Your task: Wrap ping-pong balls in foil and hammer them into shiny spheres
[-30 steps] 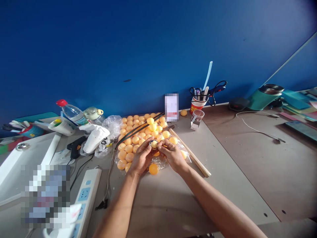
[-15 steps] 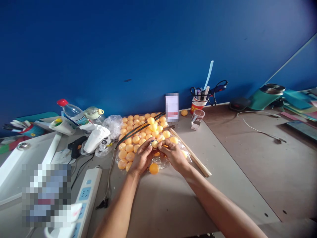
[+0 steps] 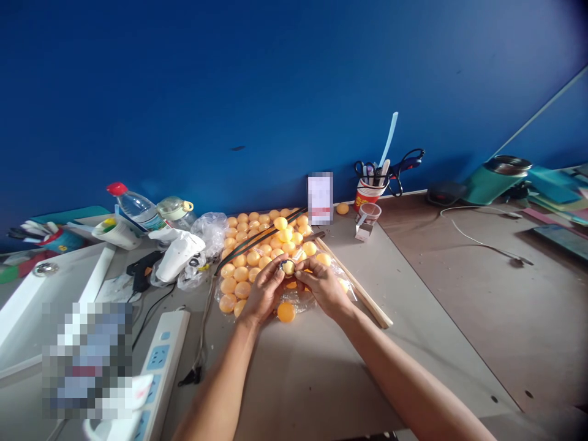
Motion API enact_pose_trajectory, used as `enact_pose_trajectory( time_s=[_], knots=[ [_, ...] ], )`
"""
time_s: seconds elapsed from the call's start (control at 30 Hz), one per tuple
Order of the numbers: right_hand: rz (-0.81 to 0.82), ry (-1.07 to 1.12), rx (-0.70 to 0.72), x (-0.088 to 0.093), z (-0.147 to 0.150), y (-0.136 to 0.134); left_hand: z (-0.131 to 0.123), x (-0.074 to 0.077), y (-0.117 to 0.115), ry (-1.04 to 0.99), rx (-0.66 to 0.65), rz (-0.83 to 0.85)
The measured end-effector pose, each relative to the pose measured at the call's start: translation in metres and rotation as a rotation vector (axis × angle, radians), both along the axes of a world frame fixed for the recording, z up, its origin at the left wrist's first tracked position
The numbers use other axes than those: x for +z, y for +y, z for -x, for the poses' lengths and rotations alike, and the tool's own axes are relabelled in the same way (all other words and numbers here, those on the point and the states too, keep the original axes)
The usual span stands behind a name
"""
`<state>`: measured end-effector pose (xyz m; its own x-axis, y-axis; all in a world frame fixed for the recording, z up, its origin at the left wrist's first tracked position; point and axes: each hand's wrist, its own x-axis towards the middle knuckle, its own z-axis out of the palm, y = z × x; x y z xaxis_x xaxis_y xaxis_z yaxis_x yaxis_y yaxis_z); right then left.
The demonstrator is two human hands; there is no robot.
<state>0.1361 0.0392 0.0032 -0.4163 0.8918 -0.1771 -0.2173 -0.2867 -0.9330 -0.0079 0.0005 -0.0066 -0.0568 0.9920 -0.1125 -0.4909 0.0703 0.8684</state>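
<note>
Between my fingertips is a small round piece (image 3: 288, 267), pale yellow in the middle with a dark rim; its exact kind I cannot make out. My left hand (image 3: 266, 288) grips it from the left with thumb and fingers closed. From the right, the thumb and index finger of my right hand (image 3: 321, 286) pinch at its edge. Just below the hands, a loose orange ball (image 3: 286, 312) rests on the table. Behind them lies a clear plastic bag of many orange balls (image 3: 241, 274), partly covered by my hands, with dark strips (image 3: 257, 239) across it.
Wooden sticks (image 3: 356, 285) lie right of the bag. A red cup of tools (image 3: 366, 195) and a clear cup (image 3: 369, 214) stand behind. To the left are a power strip (image 3: 158, 361), a black glue gun (image 3: 141, 271), a white tray (image 3: 87, 288) and a bottle (image 3: 138, 208).
Hardly anything differs. The small round piece is turned slightly between my fingers, and the whole view has shifted a little.
</note>
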Motion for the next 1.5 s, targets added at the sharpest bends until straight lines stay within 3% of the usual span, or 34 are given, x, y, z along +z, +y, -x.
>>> enact_pose_trajectory(
  time_s=[0.47, 0.67, 1.5],
  knots=[
    [-0.014, -0.028, 0.042, -0.002, -0.002, 0.001, 0.003, -0.007, -0.001, 0.087, -0.009, -0.009],
    [-0.008, -0.045, 0.028, -0.004, -0.002, 0.002, 0.004, -0.010, -0.002, 0.172, 0.046, -0.005],
    [-0.010, -0.110, -0.025, 0.001, 0.003, -0.002, 0.000, -0.011, -0.003, 0.166, 0.068, 0.004]
  ],
)
